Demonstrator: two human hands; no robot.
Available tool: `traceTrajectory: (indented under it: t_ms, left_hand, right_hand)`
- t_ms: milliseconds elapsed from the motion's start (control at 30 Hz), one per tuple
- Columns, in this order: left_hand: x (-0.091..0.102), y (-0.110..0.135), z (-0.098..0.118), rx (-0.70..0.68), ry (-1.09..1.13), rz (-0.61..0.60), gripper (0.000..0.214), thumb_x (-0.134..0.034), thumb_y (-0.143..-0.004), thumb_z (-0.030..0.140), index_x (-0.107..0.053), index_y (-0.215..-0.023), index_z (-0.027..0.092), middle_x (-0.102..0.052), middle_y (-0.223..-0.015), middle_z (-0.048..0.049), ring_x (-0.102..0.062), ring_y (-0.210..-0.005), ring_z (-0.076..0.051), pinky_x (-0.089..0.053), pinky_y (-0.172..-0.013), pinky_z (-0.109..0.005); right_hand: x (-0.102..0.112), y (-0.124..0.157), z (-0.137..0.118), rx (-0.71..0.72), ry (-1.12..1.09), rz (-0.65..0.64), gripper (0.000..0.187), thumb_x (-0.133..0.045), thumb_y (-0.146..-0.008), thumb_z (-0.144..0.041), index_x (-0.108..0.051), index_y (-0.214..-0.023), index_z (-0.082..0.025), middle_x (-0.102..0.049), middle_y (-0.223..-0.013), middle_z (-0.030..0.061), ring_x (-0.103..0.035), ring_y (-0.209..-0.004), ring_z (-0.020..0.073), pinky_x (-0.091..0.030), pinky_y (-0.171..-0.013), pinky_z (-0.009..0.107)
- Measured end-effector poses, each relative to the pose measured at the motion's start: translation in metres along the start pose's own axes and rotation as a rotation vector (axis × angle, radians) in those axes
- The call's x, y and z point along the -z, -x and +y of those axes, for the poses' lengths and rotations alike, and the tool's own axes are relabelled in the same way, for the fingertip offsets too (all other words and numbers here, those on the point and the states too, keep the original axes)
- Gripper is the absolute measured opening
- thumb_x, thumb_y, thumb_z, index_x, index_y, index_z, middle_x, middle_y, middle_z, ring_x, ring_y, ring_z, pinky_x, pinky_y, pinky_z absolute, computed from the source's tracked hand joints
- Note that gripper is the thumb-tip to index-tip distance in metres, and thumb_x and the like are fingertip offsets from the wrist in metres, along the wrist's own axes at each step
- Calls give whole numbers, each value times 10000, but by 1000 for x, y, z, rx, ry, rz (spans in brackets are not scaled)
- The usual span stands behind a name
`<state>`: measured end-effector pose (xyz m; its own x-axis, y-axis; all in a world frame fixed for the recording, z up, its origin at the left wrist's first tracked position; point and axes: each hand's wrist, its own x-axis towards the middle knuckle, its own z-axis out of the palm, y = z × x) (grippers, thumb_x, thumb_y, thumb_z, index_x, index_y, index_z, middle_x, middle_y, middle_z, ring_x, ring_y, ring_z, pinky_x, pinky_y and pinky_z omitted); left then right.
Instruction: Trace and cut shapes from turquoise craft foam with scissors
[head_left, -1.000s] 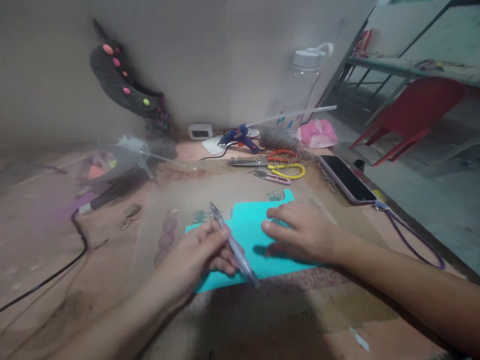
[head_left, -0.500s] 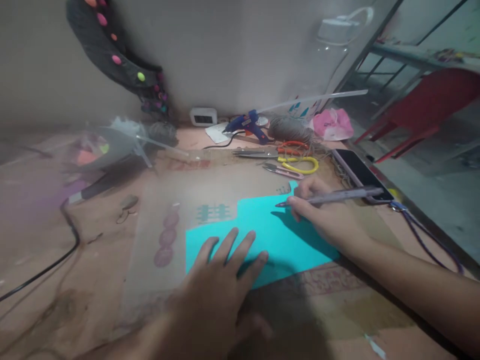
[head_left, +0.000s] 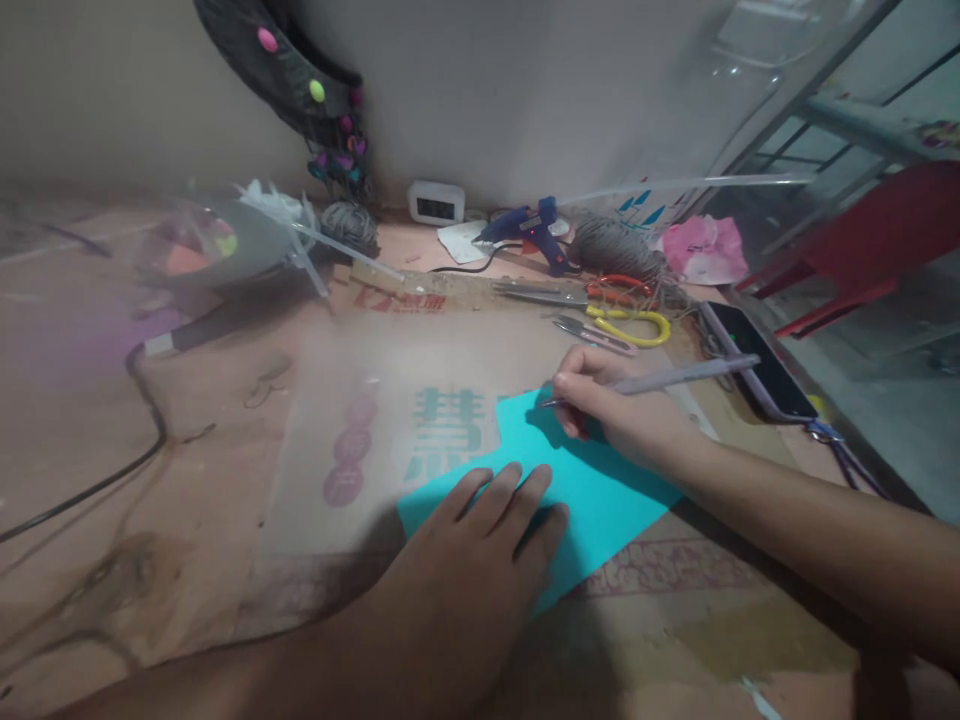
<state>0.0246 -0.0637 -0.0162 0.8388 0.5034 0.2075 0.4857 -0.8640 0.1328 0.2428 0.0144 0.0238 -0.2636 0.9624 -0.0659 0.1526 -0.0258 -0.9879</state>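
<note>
Head view: left hand [head_left: 480, 560] flat on turquoise paper [head_left: 600, 490]; right hand [head_left: 622, 415] pinches pen [head_left: 675, 377].

Since 1 s ago the pen [head_left: 660, 378] has passed from left hand [head_left: 469, 560] to right hand [head_left: 622, 415], tip now on the turquoise paper [head_left: 600, 490]'s far edge, with the left palm flattened on its near corner.

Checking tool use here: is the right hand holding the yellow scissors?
No, the right hand grips a pen over the teal paper; the yellow scissors lie beyond it.
</note>
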Motion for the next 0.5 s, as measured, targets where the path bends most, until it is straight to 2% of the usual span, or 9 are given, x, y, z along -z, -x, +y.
traceTrajectory:
  t_ms: [167,333,433,500]
  left_hand:
    - [1,-3,-1,3,5,31,433,-471,-1026,394,-521,-1406,193,-492,-1533,-80,-458,-1355,-278,-267,-1127,-437]
    - [4,-7,-3,19,53,72,352,-482,-1026,345,-584,-1315,173,-594,-1407,-63,-516,-1268,-231,-335,-1101,-386]
    - [14,-6,-3,53,127,138,313,-498,-1017,274,-578,-1308,190,-664,-1231,-55,-592,-1107,-209,-434,-984,-362]
    - [21,-6,-1,21,157,192,373,-471,-1025,250,-522,-1393,226,-688,-1055,-29,-623,-913,-188,-480,-852,-334]
  right_hand:
    - [-9,-13,2,13,119,34,305,-717,-817,-365,-461,-730,-223,-539,-501,-77,-445,-429,74,-307,-427,188]
    - [-14,-8,8,43,215,73,315,-663,-862,-332,-417,-691,-234,-486,-479,-83,-401,-422,76,-270,-414,196]
    - [-16,3,11,115,273,152,217,-610,-924,-314,-478,-776,-226,-547,-578,-60,-479,-500,99,-351,-464,207]
    - [-18,11,14,259,395,115,95,-599,-950,-301,-572,-906,-221,-639,-742,-16,-570,-639,126,-427,-572,231]
